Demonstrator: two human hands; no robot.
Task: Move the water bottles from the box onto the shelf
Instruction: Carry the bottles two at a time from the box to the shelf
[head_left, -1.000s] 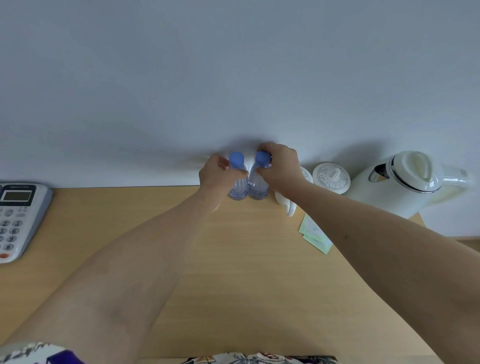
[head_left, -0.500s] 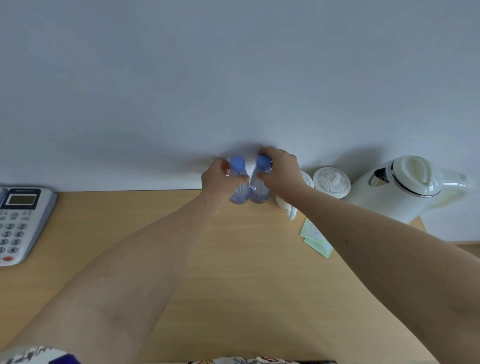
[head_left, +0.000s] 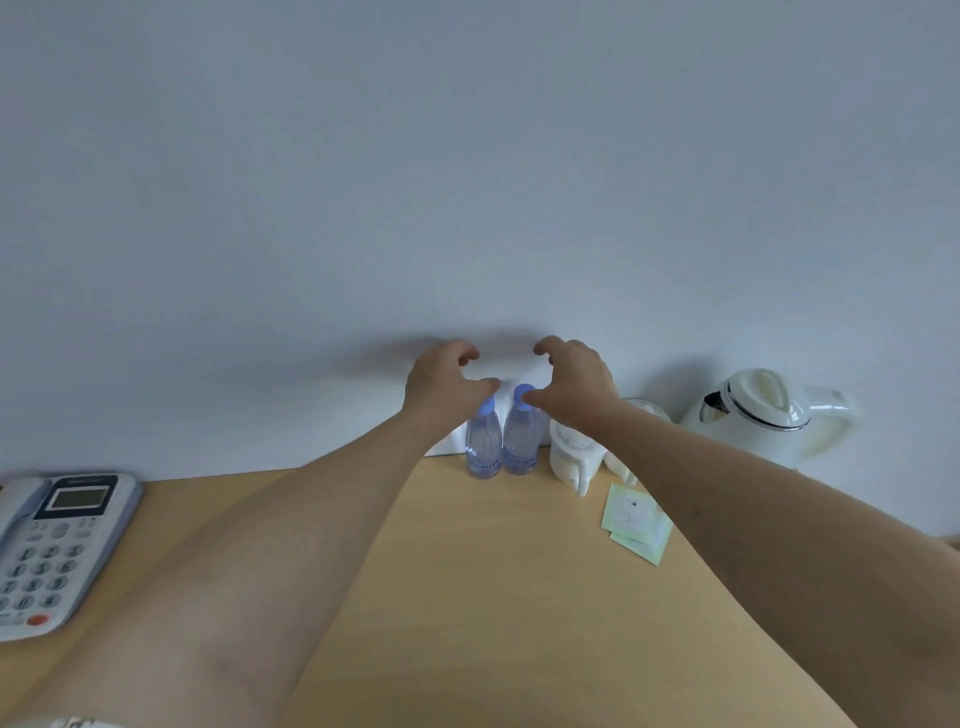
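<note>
Two small clear water bottles with blue caps stand upright side by side on the wooden shelf (head_left: 467, 571), against the white wall: the left bottle (head_left: 483, 447) and the right bottle (head_left: 519, 441). My left hand (head_left: 447, 389) hovers just above the left bottle's cap, fingers curled apart and holding nothing. Over the right bottle's cap my right hand (head_left: 571, 379) is spread the same way, its thumb near the cap. The box is not in view.
A white mug (head_left: 571, 457) stands right of the bottles, with a second one behind my right arm. A white electric kettle (head_left: 763, 415) is at the far right. Pale green packets (head_left: 634, 525) lie in front of the mugs. A desk telephone (head_left: 52, 545) sits at the left edge.
Both hands have let go of the bottles and lifted above the caps with fingers spread. The bottles stay standing against the wall.
</note>
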